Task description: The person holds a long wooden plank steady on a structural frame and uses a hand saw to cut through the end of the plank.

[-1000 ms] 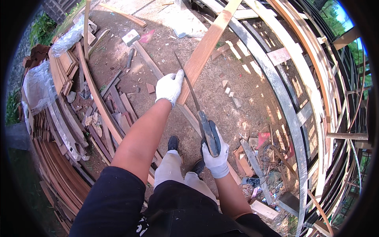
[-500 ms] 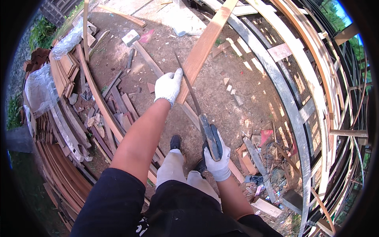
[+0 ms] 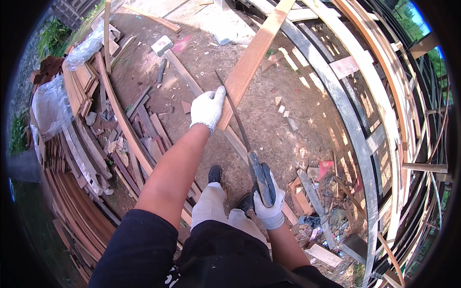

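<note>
Elbow room first: there's a fair bit of bare dirt (image 3: 293, 153) from 2 round to 4 o'clock, out to the long grey beam (image 3: 349, 117) curving down that side. It's tighter at 4 o'clock, where a scrap pile (image 3: 314, 204) sits near the right hand (image 3: 270, 206), and the board stack (image 3: 79, 211) takes up 8 o'clock. The plank (image 3: 254, 57) runs from near the middle up between 12 and 1, and the saw (image 3: 262, 177) crosses just by its near end, blade tip poking past the left edge toward 11.

Left hand (image 3: 207, 109), white glove, is at 11 o'clock clamped on the plank's left edge, thumb up close to the blade. Right hand, also gloved, is at 5 with fingers wrapped round the saw handle.

Hard to see: the left fingers are mostly hidden, the plank's far end gets cut off at the top, and I can't tell how deep the teeth are in the wood. One shoe (image 3: 246, 204) is half covered by the trouser leg.

Compared with half a second ago, the saw is pulled back toward the body, so less tip sticks out, while the left hand keeps its spot on the plank
</note>
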`<state>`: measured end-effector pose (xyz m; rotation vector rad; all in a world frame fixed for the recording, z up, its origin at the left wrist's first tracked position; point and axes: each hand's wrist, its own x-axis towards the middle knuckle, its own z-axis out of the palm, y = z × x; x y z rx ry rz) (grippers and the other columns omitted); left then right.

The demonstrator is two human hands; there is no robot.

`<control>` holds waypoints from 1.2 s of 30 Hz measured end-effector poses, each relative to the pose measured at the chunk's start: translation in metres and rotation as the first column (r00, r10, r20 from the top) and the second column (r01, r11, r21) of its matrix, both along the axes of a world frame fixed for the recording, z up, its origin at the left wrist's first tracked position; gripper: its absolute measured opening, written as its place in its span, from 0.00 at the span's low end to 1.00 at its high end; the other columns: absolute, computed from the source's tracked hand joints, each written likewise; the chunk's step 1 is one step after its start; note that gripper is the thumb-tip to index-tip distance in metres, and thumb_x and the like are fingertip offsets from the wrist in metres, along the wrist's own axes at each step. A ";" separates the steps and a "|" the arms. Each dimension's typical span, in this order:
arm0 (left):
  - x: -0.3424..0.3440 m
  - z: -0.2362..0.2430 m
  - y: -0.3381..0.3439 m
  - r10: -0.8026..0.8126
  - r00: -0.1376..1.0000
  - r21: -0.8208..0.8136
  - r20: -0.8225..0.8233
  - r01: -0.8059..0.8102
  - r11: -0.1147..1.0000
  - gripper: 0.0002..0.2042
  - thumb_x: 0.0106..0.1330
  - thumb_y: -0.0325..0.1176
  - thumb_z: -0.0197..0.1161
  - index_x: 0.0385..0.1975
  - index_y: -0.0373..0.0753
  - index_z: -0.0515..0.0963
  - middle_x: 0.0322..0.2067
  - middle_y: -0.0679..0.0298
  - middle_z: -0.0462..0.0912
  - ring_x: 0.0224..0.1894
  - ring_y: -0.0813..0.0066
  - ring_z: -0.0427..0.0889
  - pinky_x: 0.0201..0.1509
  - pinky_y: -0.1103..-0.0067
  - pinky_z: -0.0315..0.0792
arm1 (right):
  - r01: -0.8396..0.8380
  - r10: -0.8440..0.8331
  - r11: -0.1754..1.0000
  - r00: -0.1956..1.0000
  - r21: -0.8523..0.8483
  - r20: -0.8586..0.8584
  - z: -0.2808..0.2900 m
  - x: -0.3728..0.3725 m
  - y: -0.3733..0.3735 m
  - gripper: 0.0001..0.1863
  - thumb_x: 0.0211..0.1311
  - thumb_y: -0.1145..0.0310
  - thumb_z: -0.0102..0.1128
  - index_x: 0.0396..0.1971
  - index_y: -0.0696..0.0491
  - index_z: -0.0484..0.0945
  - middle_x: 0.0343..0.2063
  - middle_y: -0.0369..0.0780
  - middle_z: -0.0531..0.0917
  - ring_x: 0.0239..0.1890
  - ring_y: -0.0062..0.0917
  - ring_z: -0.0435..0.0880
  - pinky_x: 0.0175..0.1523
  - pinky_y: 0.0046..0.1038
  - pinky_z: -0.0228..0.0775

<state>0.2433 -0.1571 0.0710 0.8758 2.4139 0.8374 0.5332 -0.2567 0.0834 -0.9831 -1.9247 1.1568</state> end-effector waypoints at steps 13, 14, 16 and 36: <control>-0.002 -0.009 0.001 0.013 1.000 0.057 0.001 -0.013 0.998 0.29 0.73 0.57 0.55 0.41 0.31 0.85 0.37 0.47 0.88 0.41 0.55 0.87 0.51 0.69 0.75 | -0.005 0.003 0.997 1.000 -0.076 -0.026 0.012 0.010 -0.014 0.36 0.53 0.77 0.59 0.67 0.66 0.67 0.57 0.55 0.81 0.61 0.36 0.82 0.64 0.31 0.72; -0.002 -0.008 0.002 0.007 1.000 0.040 -0.012 -0.006 0.999 0.29 0.72 0.57 0.54 0.41 0.31 0.85 0.37 0.47 0.88 0.41 0.55 0.87 0.51 0.69 0.75 | -0.012 0.008 0.993 0.999 -0.122 -0.033 0.015 0.009 -0.015 0.36 0.53 0.77 0.60 0.67 0.67 0.67 0.56 0.55 0.82 0.58 0.36 0.84 0.62 0.31 0.74; 0.001 -0.005 0.005 -0.003 1.000 0.017 -0.020 0.003 1.000 0.29 0.72 0.58 0.54 0.41 0.32 0.86 0.37 0.48 0.88 0.41 0.54 0.87 0.51 0.69 0.75 | 0.004 -0.009 0.994 0.999 -0.113 -0.037 -0.003 -0.016 0.007 0.36 0.54 0.76 0.60 0.66 0.67 0.68 0.55 0.55 0.82 0.57 0.36 0.85 0.60 0.32 0.75; 0.003 -0.001 0.006 -0.020 1.000 -0.012 0.023 0.021 1.000 0.29 0.72 0.58 0.55 0.43 0.32 0.85 0.39 0.48 0.88 0.44 0.55 0.87 0.53 0.69 0.75 | 0.009 -0.026 0.985 0.995 -0.172 -0.096 0.000 -0.044 0.043 0.34 0.56 0.77 0.62 0.66 0.63 0.69 0.54 0.55 0.83 0.55 0.39 0.86 0.59 0.31 0.77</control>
